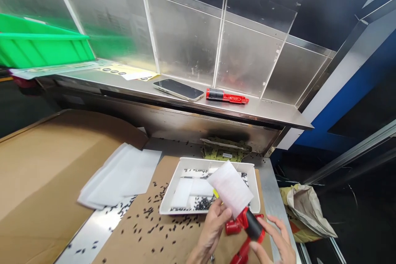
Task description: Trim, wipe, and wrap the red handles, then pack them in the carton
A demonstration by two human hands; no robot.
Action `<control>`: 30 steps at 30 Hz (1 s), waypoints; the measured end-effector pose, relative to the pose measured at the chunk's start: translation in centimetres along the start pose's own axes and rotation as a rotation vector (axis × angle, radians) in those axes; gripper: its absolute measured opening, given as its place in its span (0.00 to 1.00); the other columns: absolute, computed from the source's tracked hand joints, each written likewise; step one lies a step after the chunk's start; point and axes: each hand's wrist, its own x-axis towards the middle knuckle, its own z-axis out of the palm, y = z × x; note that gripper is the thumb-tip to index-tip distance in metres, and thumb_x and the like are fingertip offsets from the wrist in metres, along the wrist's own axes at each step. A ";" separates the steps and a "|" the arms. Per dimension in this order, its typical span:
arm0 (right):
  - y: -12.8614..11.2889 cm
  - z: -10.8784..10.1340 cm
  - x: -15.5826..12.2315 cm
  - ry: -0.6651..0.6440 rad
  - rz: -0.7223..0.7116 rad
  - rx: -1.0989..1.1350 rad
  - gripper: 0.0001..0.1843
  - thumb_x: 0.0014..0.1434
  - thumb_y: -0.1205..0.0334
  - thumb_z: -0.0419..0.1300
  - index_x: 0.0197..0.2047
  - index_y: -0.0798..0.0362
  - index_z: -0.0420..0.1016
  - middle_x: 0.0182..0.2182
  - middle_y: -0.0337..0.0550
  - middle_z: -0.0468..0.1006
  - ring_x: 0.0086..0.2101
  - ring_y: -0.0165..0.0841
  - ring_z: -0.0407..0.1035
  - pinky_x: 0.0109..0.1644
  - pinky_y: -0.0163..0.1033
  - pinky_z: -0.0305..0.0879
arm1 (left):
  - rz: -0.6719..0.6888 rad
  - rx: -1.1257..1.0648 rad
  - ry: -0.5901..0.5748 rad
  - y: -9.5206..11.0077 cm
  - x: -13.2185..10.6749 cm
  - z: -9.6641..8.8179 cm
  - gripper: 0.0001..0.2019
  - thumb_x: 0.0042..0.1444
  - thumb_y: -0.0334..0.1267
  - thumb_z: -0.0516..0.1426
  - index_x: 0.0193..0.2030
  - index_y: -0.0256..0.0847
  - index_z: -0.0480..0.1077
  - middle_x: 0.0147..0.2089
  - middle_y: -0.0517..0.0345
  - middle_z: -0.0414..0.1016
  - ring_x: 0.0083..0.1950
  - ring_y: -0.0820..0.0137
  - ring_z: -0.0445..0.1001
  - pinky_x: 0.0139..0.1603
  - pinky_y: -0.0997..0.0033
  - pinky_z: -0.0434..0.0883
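Note:
My left hand (213, 225) pinches the lower left edge of a white foam pouch (232, 185), thumb toward the pouch. A red and black cylindrical tool (252, 225) sticks out of the pouch's lower end; its other end is hidden inside. My right hand (280, 239) grips the tool's exposed end between thumb and fingers. Below the hands, more red parts (233, 227) lie on the cardboard. Just behind the pouch stands a white tray (165, 200) holding small black pieces and white sheets. A bit of yellow shows between the left fingertips and the pouch.
White pouches (120, 177) are stacked left, beside a large cardboard box (62, 165). Small black pieces litter the cardboard sheet (145, 235). On the steel shelf (272, 111) lie a phone (179, 89) and a similar red-black tool (227, 96). A green bin (46, 45) stands far left, a paper sack (306, 210) right.

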 end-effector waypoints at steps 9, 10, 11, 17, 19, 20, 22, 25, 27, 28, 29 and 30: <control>-1.0 0.2 1.4 -0.018 -0.175 0.005 0.16 0.62 0.47 0.58 0.50 0.43 0.72 0.58 0.50 0.71 0.64 0.54 0.54 0.56 0.64 0.61 | -0.050 0.057 -0.084 -1.2 -2.0 0.6 0.28 0.33 0.44 0.74 0.42 0.36 0.77 0.39 0.46 0.82 0.43 0.55 0.77 0.49 0.61 0.70; -1.0 0.2 1.4 -0.033 -0.185 0.012 0.17 0.62 0.47 0.58 0.51 0.43 0.72 0.57 0.50 0.72 0.64 0.55 0.54 0.57 0.66 0.60 | -0.063 0.050 -0.101 -1.3 -2.4 0.7 0.28 0.32 0.43 0.75 0.43 0.36 0.77 0.40 0.46 0.82 0.45 0.54 0.77 0.50 0.60 0.69; -1.0 0.2 1.3 -0.053 -0.195 0.012 0.17 0.62 0.46 0.58 0.51 0.44 0.71 0.55 0.50 0.74 0.63 0.56 0.55 0.57 0.68 0.59 | -0.080 0.037 -0.117 -1.4 -2.7 0.7 0.29 0.31 0.42 0.75 0.43 0.36 0.77 0.41 0.46 0.82 0.47 0.53 0.76 0.51 0.59 0.68; -1.0 -1.7 2.6 -0.289 -0.335 -0.100 0.17 0.60 0.46 0.60 0.47 0.46 0.72 0.43 0.46 0.82 0.52 0.59 0.70 0.52 0.80 0.56 | -0.286 -0.205 -0.164 -1.3 -4.7 -1.0 0.29 0.34 0.47 0.74 0.46 0.38 0.78 0.49 0.47 0.80 0.52 0.54 0.75 0.54 0.58 0.68; -1.5 -2.7 3.4 -0.425 -0.422 -0.146 0.16 0.60 0.47 0.60 0.48 0.44 0.73 0.44 0.44 0.82 0.51 0.59 0.72 0.50 0.80 0.59 | -0.357 -0.367 -0.154 -1.4 -5.2 -1.6 0.30 0.41 0.54 0.70 0.49 0.40 0.76 0.50 0.49 0.81 0.51 0.59 0.76 0.52 0.61 0.70; -1.9 -3.2 3.7 -0.488 -0.460 -0.157 0.15 0.61 0.49 0.59 0.49 0.42 0.73 0.44 0.42 0.82 0.51 0.57 0.72 0.51 0.79 0.59 | -0.382 -0.437 -0.144 -1.5 -5.5 -1.8 0.30 0.43 0.55 0.68 0.51 0.39 0.75 0.49 0.50 0.81 0.49 0.61 0.77 0.52 0.63 0.70; -2.9 -3.7 3.9 -0.551 -0.487 -0.147 0.12 0.65 0.53 0.54 0.49 0.38 0.74 0.43 0.37 0.82 0.52 0.52 0.72 0.56 0.76 0.56 | -0.420 -0.533 -0.126 -1.9 -6.4 -1.8 0.31 0.46 0.53 0.68 0.53 0.34 0.73 0.47 0.49 0.82 0.46 0.63 0.78 0.51 0.65 0.71; -4.3 -4.2 3.3 -0.549 -0.454 -0.050 0.16 0.67 0.62 0.47 0.43 0.39 0.75 0.39 0.33 0.82 0.51 0.44 0.71 0.65 0.70 0.42 | -0.468 -0.643 -0.104 -2.8 -8.1 -1.1 0.30 0.47 0.48 0.69 0.50 0.25 0.72 0.41 0.44 0.82 0.42 0.61 0.79 0.48 0.63 0.73; -4.8 -4.5 2.9 -0.579 -0.443 0.031 0.16 0.66 0.65 0.47 0.39 0.41 0.74 0.37 0.33 0.82 0.48 0.41 0.71 0.68 0.65 0.33 | -0.466 -0.705 -0.081 -3.6 -9.3 -0.4 0.26 0.50 0.46 0.67 0.48 0.25 0.71 0.37 0.46 0.82 0.39 0.62 0.80 0.45 0.65 0.74; -4.9 -4.7 2.9 -0.618 -0.468 0.064 0.15 0.65 0.66 0.48 0.38 0.42 0.74 0.36 0.32 0.82 0.47 0.39 0.71 0.68 0.62 0.31 | -0.457 -0.733 -0.064 -4.1 -9.9 0.0 0.22 0.52 0.44 0.66 0.46 0.25 0.72 0.35 0.48 0.82 0.36 0.64 0.80 0.43 0.69 0.74; -5.0 -5.0 2.9 -0.645 -0.489 0.080 0.14 0.65 0.67 0.49 0.38 0.42 0.73 0.36 0.31 0.81 0.45 0.38 0.71 0.68 0.60 0.31 | -0.447 -0.757 -0.039 -4.5 -10.4 0.3 0.18 0.55 0.42 0.65 0.44 0.25 0.72 0.32 0.50 0.81 0.34 0.67 0.80 0.41 0.73 0.73; -5.0 -5.3 2.9 -0.650 -0.499 0.081 0.14 0.64 0.68 0.49 0.37 0.42 0.73 0.35 0.31 0.81 0.43 0.37 0.71 0.67 0.58 0.32 | -0.433 -0.776 -0.009 -4.9 -10.9 0.6 0.16 0.57 0.40 0.63 0.42 0.26 0.72 0.31 0.52 0.81 0.32 0.70 0.79 0.39 0.76 0.73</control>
